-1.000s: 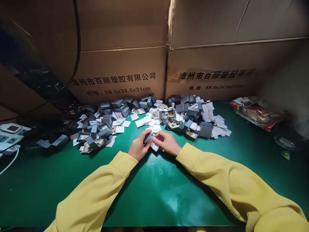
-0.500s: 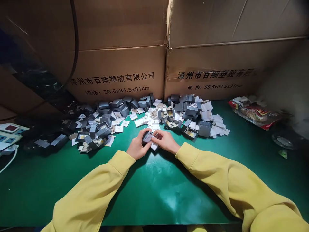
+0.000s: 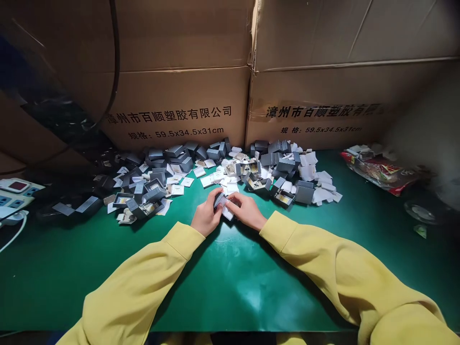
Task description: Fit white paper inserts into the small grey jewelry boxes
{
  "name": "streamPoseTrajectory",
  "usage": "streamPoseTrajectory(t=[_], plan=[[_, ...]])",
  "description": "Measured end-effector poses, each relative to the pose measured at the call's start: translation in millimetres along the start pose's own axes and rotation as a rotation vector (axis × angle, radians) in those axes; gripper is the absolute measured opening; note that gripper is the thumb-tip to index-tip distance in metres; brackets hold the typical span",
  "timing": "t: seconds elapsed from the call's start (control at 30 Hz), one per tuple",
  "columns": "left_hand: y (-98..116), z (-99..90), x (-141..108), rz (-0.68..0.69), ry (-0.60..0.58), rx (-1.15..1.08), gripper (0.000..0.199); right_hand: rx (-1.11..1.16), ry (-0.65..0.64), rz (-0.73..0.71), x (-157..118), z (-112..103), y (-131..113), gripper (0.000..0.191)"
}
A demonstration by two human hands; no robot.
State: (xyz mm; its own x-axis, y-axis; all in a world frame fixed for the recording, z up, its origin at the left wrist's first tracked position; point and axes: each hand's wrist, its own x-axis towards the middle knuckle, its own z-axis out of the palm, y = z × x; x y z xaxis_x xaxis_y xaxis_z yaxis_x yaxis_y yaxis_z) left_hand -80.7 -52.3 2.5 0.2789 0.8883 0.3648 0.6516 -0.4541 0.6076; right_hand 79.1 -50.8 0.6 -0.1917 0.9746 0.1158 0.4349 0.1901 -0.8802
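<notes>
The left hand (image 3: 207,214) is closed on a small grey plastic casing (image 3: 219,199), just above the green tabletop (image 3: 230,282); the right hand (image 3: 248,211) touches its edge, whether clamped I cannot tell; this one seems unfinished; loose casings (image 3: 305,192) lie behind.

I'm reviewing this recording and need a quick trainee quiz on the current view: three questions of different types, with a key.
1. What does the left hand hold?
A) a white cable
B) a small dark grey box
C) a cardboard carton
2. True or false: the red plastic packet lies on the person's right side of the green table.
3. Fill in: the flat piece beside the fingers of the right hand is ____ in colour.

Key: 1 B; 2 true; 3 white.
</notes>
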Motion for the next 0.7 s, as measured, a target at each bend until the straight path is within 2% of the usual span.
streamPoseTrajectory(t=[0.2, 0.3, 0.4, 0.6, 0.7], plan=[[1.1, -1.1, 0.5, 0.069, 0.017, -0.047, 0.040, 0.002, 0.069, -0.051, -1.1, 1.3, -0.5, 0.020], [2.4, -2.7, 0.1, 0.058, -0.026, -0.068, 0.044, 0.043, 0.102, -0.055, 0.2, 0.3, 1.2, 0.020], [1.5, -3.2, -0.5, 0.064, -0.066, -0.044, 0.045, -0.009, 0.120, -0.068, 0.5, 0.1, 2.2, 0.017], [-0.2, -0.4, -1.2, 0.123, -0.030, 0.129, 0.041, -0.238, 0.229, -0.322, -0.6, 4.5, 4.3, 0.009], [1.4, -1.0, -1.7, 0.078, 0.006, 0.156, 0.041, -0.262, 0.188, -0.432, -1.8, 5.5, 6.5, 0.013]])
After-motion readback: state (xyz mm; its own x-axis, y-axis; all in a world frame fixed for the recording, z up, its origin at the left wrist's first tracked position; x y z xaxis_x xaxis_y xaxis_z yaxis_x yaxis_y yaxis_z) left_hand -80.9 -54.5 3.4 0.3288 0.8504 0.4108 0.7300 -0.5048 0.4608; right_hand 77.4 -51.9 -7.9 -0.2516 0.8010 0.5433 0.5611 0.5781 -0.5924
